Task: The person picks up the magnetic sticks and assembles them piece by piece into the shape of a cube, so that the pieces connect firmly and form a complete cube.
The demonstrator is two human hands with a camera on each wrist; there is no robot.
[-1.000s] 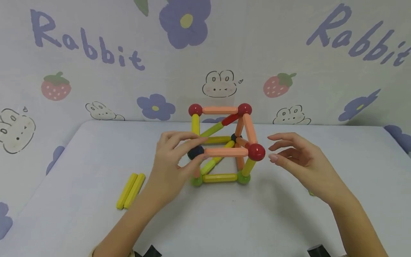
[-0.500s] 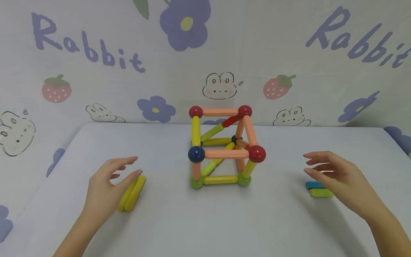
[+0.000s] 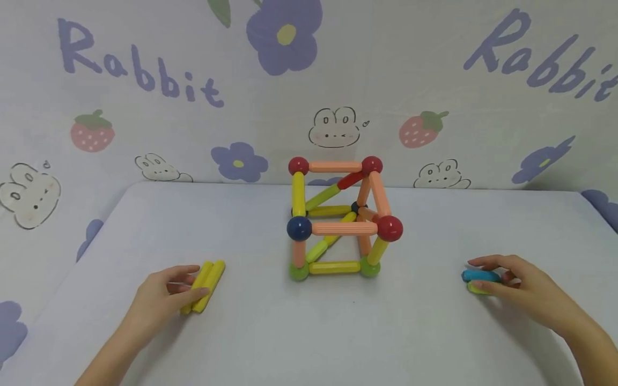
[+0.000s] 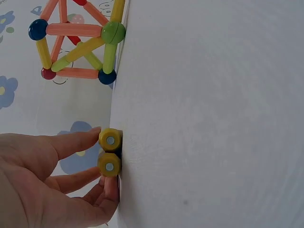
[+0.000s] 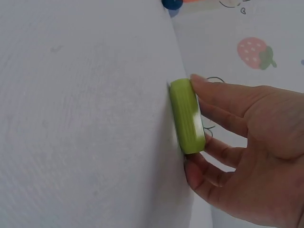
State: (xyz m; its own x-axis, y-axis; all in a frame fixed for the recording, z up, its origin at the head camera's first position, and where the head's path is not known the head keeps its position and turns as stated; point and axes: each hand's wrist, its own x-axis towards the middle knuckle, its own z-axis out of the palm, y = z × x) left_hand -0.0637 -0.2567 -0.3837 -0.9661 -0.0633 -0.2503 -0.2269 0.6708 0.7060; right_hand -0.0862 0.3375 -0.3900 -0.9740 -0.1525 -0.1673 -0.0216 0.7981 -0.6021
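Two yellow magnetic sticks [image 3: 212,281] lie side by side on the left of the table, gripped by my left hand [image 3: 161,294], its thumb on one side and its fingers on the other. The left wrist view shows their round metal ends [image 4: 109,140] end-on, close against the table. Over on the right, my right hand [image 3: 528,292] holds a short blue stick [image 3: 482,275] and a light green stick [image 3: 477,288] between thumb and fingers. From the right wrist, the green stick [image 5: 186,116] hides the blue one.
A cube-like frame of magnetic sticks [image 3: 344,229] and coloured balls [image 3: 299,228] stands in the middle of the white table [image 3: 328,343], with diagonal sticks across some faces. Behind rises a patterned cloth backdrop [image 3: 164,128].
My left hand has left the cube frame and moved left and down to the yellow sticks. My right hand has moved right and down to the blue and green sticks. The frame stands by itself.
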